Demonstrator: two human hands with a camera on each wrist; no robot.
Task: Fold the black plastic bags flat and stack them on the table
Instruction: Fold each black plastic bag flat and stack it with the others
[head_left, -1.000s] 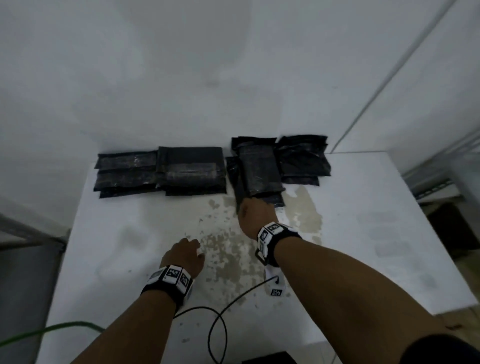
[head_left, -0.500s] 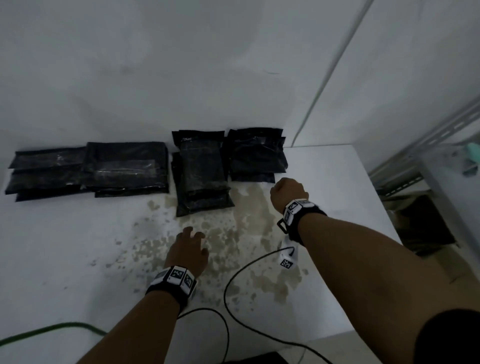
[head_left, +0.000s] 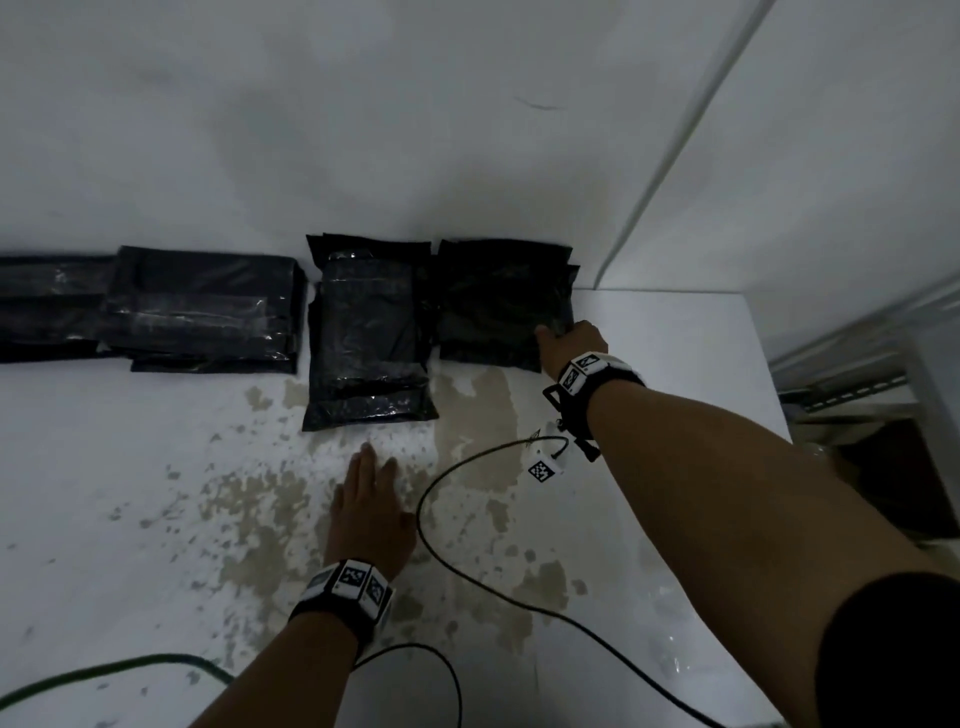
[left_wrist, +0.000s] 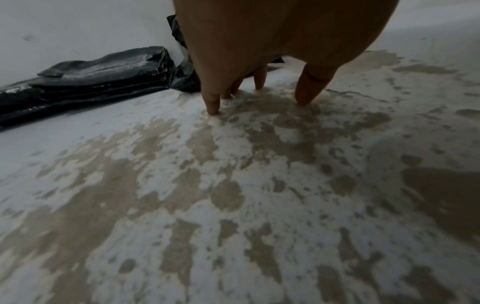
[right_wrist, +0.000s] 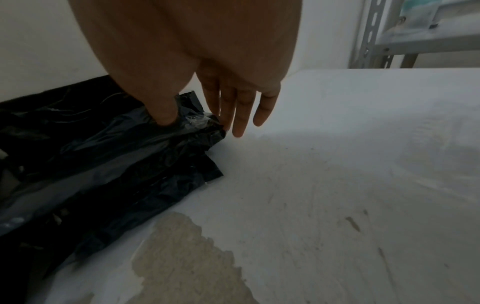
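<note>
Your right hand (right_wrist: 197, 86) has its thumb (right_wrist: 163, 111) pressed on the top of the far-right pile of black bags (head_left: 501, 306), at its right corner, while the other fingers (right_wrist: 239, 115) hang straight down just past the edge. The grip looks like the start of a pinch on the top bag (right_wrist: 182, 127); whether the fingers have got under it, you cannot tell from here. To do this step well, I would slide the fingertips beneath the top layer only, close thumb and fingers on that corner, and lift slowly so the thin plastic peels off without dragging the bags below out of line.

Your left hand (head_left: 371, 514) lies flat and relaxed on the surface (head_left: 675, 395), fingers straight, holding nothing, just in front of the middle pile (head_left: 366, 332). Keep it there, ready to pin the pile or catch the loose end of the bag.

Further out, two more piles of folded bags (head_left: 202, 312) sit to the left along the wall, so all the bags are at the back of the surface in a row. The surface is white with worn, brownish patches. A black cable (head_left: 467, 545) loops between your arms; mind it does not snag. No box or bin shows here.
</note>
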